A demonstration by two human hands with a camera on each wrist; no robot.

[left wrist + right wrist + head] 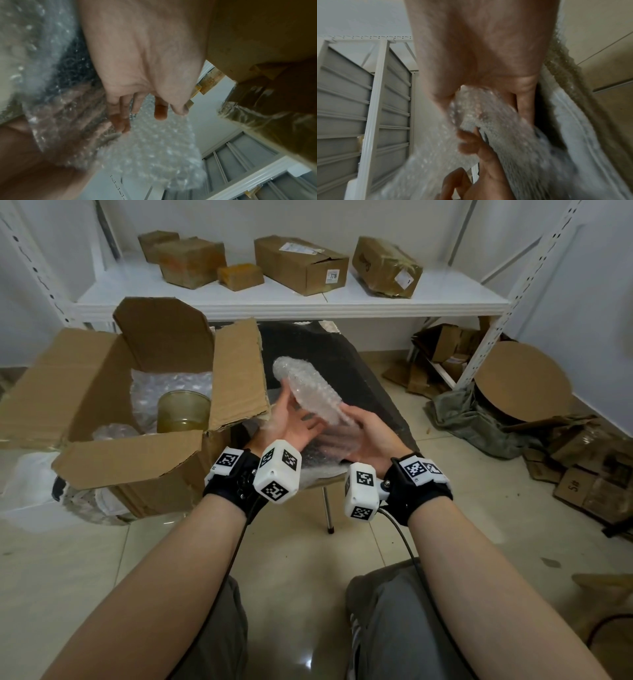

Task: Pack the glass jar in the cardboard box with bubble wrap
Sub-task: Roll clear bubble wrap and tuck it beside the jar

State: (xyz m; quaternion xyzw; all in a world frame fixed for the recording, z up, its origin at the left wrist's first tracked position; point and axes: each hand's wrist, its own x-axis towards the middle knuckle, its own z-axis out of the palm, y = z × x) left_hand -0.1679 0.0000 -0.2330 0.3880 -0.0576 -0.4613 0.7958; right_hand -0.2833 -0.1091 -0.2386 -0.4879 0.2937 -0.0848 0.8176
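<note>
An open cardboard box (pixel 137 460) stands at the left, lined with bubble wrap. The yellowish glass jar (pixel 183 410) stands upright inside it. Both hands hold a rolled piece of bubble wrap (pixel 308 392) (pixel 154 155) (pixel 436 155) above a black chair, to the right of the box. My right hand (pixel 370 429) (pixel 484 105) grips the roll's lower end between thumb and fingers. My left hand (pixel 294 422) (pixel 145 115) lies palm up under the roll with its fingers stretched out, the thumb touching the roll's side.
The black chair (pixel 342 364) carries another bubble wrap sheet (pixel 318 460) at its front edge. A white shelf (pixel 291 299) behind holds several cardboard boxes. Flattened cardboard (pixel 582 474), a round cardboard disc (pixel 524 381) and a grey cloth lie on the floor at the right.
</note>
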